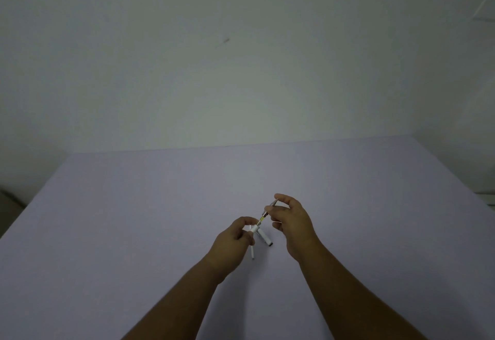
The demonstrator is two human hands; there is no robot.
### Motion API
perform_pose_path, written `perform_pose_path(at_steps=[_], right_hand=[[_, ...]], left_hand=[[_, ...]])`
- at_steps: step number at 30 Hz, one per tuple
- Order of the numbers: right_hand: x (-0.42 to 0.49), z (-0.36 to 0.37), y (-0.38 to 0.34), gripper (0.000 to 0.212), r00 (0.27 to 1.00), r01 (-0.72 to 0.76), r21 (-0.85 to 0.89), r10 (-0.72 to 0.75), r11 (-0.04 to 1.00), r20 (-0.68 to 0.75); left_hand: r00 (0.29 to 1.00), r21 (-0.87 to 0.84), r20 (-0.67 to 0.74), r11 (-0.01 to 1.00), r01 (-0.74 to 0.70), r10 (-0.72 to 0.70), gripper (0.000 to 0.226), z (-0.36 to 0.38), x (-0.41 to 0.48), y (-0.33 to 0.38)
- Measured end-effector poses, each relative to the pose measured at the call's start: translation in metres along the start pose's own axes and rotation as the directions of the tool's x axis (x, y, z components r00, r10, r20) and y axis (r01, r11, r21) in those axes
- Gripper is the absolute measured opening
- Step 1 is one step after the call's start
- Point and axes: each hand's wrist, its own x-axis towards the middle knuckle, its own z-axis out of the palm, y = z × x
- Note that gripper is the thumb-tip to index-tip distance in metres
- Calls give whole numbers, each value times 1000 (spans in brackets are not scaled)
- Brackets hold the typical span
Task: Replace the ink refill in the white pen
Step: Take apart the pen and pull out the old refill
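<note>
l. hand [235, 232] pinches white pen barrel [253, 229] above tabletop [134, 219]; r. hand [292, 219] fingers pinch refill [263, 216], partly inside barrel. white cap [263, 237] lies on tabletop just beneath.

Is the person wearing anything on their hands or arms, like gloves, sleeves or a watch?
No. Both the left hand and the right hand are bare, without gloves or rings that show. Both forearms are uncovered to the picture's edge: no sleeves, watch or wristband.
</note>
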Motion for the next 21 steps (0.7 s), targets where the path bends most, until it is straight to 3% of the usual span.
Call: perform_pose_path(at_steps=[7, 10, 14, 17, 21], right_hand=[[25, -9, 0, 25, 969, 45, 187, 3, 981, -248], [37, -18, 25, 6, 973, -68, -198, 20, 978, -231], [42, -22, 63, 18, 991, -103, -622, 25, 776, -133], [42, -24, 76, 25, 994, -61, -726, -21, 685, -103], [45, -25, 82, 24, 995, -45, -752, -37, 658, -92]], left_hand=[[994, -96, 24, 989, 110, -108, 31, -2, 12, -25], [987, -144, 11, 977, 158, -158, 30, 2, 20, -37], [981, -160, 4, 968, 192, -193, 29, 10, 28, -50], [979, -161, 13, 965, 205, -205, 28, 13, 31, -56], [976, -161, 21, 963, 215, -215, 30, 15, 34, -62]])
